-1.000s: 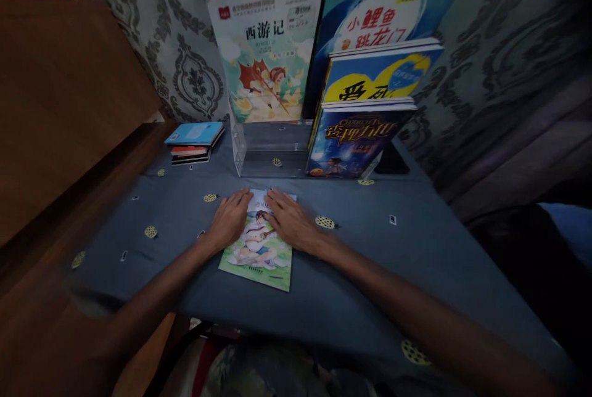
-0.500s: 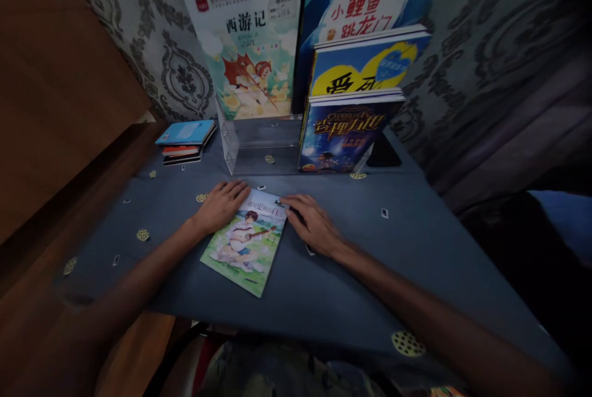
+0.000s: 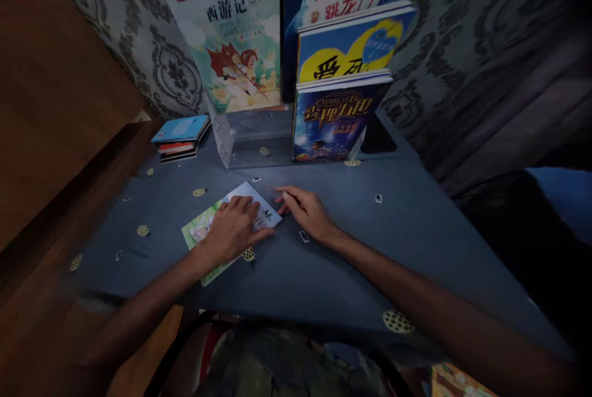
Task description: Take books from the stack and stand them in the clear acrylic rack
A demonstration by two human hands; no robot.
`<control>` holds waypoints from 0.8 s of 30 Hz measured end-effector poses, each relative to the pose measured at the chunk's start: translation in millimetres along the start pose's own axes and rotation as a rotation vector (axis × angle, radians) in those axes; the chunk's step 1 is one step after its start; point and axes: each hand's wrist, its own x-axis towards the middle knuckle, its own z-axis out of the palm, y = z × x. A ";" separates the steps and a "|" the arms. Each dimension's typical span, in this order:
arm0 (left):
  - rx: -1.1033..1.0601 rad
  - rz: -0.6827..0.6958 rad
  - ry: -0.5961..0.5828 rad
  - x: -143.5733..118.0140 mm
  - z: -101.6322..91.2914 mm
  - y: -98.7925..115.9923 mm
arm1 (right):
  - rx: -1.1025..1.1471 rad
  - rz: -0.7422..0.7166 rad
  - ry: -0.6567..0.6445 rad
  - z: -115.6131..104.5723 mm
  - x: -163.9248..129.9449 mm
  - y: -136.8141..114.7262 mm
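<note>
A thin book [image 3: 268, 214] with a pale blue and green illustrated cover lies closed and turned at an angle on the dark cloth. Across its cover rests my left hand [image 3: 232, 227], palm down with the fingers spread, hiding much of the picture. My right hand [image 3: 308, 212] is just beyond the book's upper right corner, holding nothing, its fingers loosely bent and apart. Whether a fingertip touches that corner I cannot tell.
Behind the hands stands a clear acrylic holder [image 3: 254, 153] with several upright books, a dark blue one [image 3: 340, 119] in front. A small stack of books [image 3: 180, 132] sits at the back left. A flat black object [image 3: 380, 137] lies right of the holder.
The book has turned clockwise, its top now pointing right. My left hand has slid from its upper left edge onto the cover. My right hand's fingers have come off its right edge.
</note>
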 end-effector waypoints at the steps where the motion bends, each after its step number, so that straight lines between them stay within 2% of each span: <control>1: 0.016 0.012 0.005 -3.7 1.4 6.3 | 0.014 0.001 0.006 0.1 0.3 1.4; 6: 0.081 0.034 0.008 -7.8 4.8 19.2 | 0.037 0.019 0.025 0.1 1.3 4.1; 10: 0.084 0.057 -0.064 -4.7 -7.8 22.2 | 0.050 0.021 0.060 -1.1 2.2 5.5; 15: 0.007 0.038 -0.112 -4.6 -21.9 19.6 | 0.058 0.031 0.066 -1.6 2.8 6.6; 24: -0.071 0.039 -0.081 -4.3 -23.8 14.7 | 0.035 0.021 0.064 -2.8 2.6 5.1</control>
